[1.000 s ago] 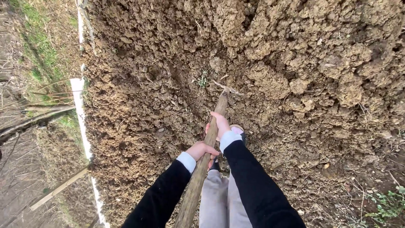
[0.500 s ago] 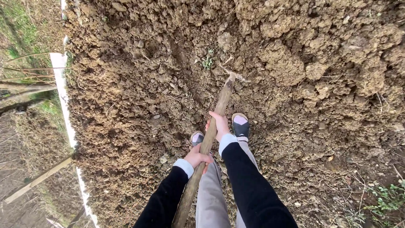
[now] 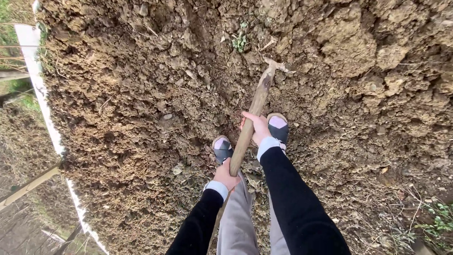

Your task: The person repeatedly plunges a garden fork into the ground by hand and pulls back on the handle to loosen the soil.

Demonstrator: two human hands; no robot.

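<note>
Long weathered wooden tool handle [image 3: 252, 118] pushed further forward into clumped brown soil [image 3: 141, 94], right hand [image 3: 258, 128] wrapped round it, left hand [image 3: 225, 175] gripping lower down.

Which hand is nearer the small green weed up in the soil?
Right. Right hand grips the wooden handle higher, closer to the weed; left hand grips lower, farther back.

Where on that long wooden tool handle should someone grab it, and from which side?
Grip the wooden handle on its bare shaft, mid-length, probably with hands spaced apart. It slopes up from the soil toward the body, so come from above and wrap from each side, as the right hand does higher up the picture and the left hand nearer the body. The far end sits in the dirt, so avoid it.
</note>
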